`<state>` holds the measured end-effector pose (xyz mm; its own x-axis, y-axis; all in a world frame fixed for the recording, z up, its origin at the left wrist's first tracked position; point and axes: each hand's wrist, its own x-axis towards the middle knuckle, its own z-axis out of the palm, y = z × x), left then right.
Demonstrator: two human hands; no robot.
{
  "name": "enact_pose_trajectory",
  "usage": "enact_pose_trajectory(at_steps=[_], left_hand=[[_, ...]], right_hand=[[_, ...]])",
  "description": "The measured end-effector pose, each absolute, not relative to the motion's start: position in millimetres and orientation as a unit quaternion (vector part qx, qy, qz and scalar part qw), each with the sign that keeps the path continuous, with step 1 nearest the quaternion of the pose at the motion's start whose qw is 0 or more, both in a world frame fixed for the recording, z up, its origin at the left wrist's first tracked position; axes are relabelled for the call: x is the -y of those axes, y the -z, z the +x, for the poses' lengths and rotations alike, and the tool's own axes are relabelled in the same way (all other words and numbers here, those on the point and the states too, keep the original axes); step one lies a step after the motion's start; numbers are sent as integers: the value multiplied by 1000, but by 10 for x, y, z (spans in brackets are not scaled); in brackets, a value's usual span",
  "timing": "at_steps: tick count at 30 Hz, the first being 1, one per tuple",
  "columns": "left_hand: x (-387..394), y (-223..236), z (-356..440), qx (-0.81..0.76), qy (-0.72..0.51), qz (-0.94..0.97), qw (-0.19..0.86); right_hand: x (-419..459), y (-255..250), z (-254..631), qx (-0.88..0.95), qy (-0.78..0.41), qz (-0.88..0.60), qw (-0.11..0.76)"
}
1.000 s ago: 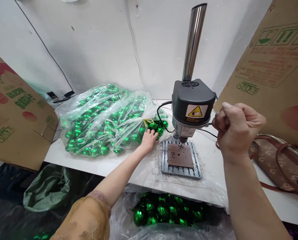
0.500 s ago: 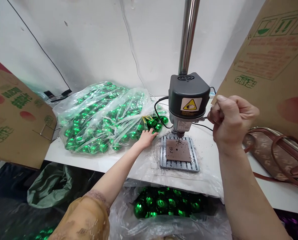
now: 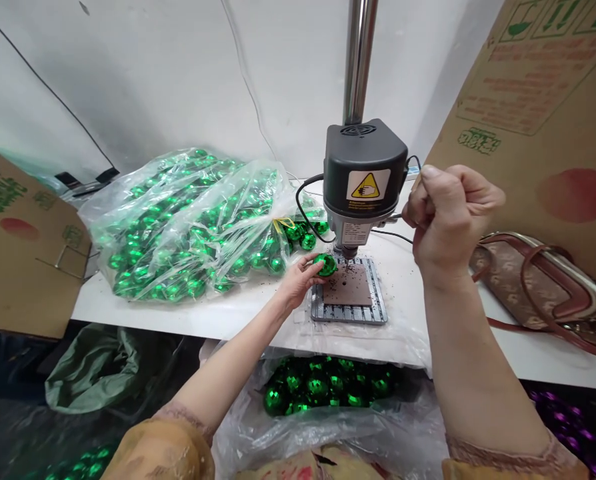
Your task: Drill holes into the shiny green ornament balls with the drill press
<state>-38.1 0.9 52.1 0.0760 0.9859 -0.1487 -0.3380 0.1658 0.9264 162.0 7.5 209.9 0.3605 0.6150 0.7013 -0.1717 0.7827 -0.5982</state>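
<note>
Behind the white worktop (image 3: 401,268), a white wall (image 3: 153,80) with a hanging cable (image 3: 247,73). On the worktop, a drill press (image 3: 365,167) with a slotted base (image 3: 379,313); on the base, a brown plate (image 3: 351,295) strewn with dark specks. Holds a green ball (image 3: 327,265) in the left hand (image 3: 301,279), between thumb and fingers, just left of the drill chuck (image 3: 349,253), near the rear left corner of the brown plate; contact with the plate impossible to tell. Clenches the right hand (image 3: 451,220) around the lever (image 3: 396,217), beside the drill press. At left, a clear bag (image 3: 188,227) of green balls, gathered with a yellow tie (image 3: 283,224). Below the worktop's front edge, an open plastic bag (image 3: 403,427) with more green balls. At right, a patterned handbag (image 3: 518,280) near a printed carton (image 3: 523,160).
</note>
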Motion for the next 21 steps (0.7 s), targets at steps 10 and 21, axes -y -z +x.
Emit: enact_pose_trajectory(at_steps=[10, 21], left_hand=[[-60, -341, -314, -426, -481, 517, 566], [-69, -399, -205, -482, -415, 659, 401]], right_hand=[[-98, -2089, 1612, 518, -231, -203, 798], [-78, -2067, 1616, 554, -166, -279, 766]])
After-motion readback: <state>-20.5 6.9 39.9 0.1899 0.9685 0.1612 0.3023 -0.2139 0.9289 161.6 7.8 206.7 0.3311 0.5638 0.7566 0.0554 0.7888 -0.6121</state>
